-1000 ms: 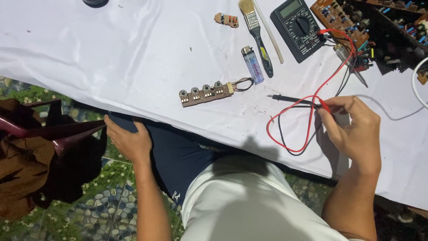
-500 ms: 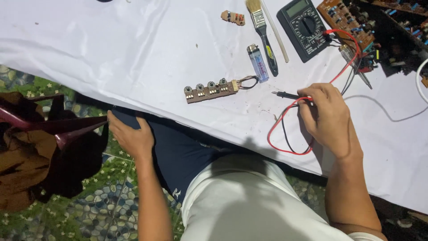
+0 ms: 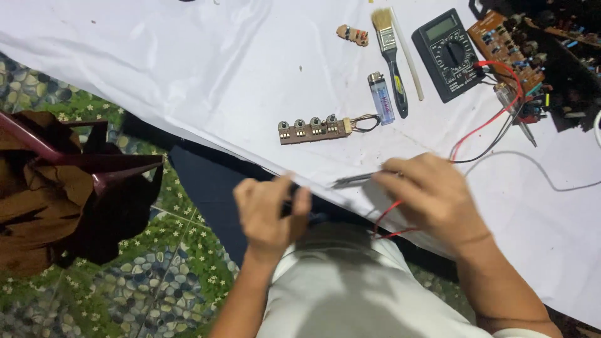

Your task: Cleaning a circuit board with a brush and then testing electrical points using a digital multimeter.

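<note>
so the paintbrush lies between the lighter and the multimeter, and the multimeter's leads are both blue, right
Not quite. The head view shows the paintbrush between the lighter and the multimeter, but the leads are red and black, not blue.

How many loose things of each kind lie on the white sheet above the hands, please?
Multimeter: 1
Brush: 1
Lighter: 1
Terminal strip: 1
White stick: 1
Small brown part: 1
Total: 6
</note>
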